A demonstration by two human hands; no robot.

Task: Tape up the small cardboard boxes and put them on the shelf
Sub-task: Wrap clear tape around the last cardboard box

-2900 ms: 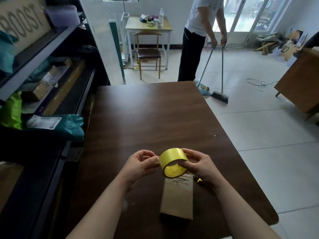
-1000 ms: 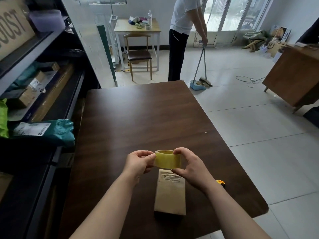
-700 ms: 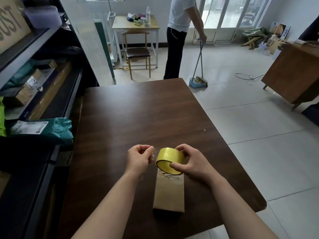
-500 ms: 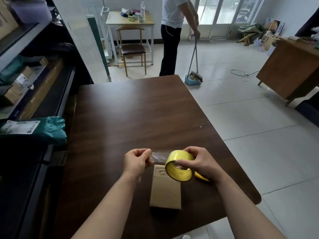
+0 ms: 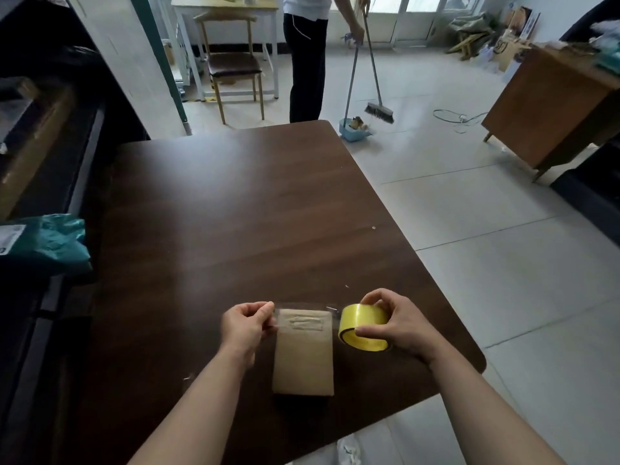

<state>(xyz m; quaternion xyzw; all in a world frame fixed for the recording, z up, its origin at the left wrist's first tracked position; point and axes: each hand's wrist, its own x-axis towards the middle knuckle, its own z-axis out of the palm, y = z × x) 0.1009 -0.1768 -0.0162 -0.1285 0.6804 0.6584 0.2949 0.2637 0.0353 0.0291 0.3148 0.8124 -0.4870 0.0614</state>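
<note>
A small cardboard box [image 5: 303, 355] lies flat near the front edge of the dark wooden counter [image 5: 235, 213]. The left hand [image 5: 246, 327] pinches the free end of a clear tape strip [image 5: 302, 313] stretched over the box's far end. The right hand [image 5: 397, 325] has its fingers curled round the yellow tape roll [image 5: 364, 328], just right of the box.

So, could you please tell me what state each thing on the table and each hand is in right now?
cardboard box: closed, lying flat on the table.
tape roll: held, partly unrolled, right of the box.
tape strip: stretched over the box's far end, uncut.
left hand: pinches the strip's free end.
right hand: grips the roll.
</note>
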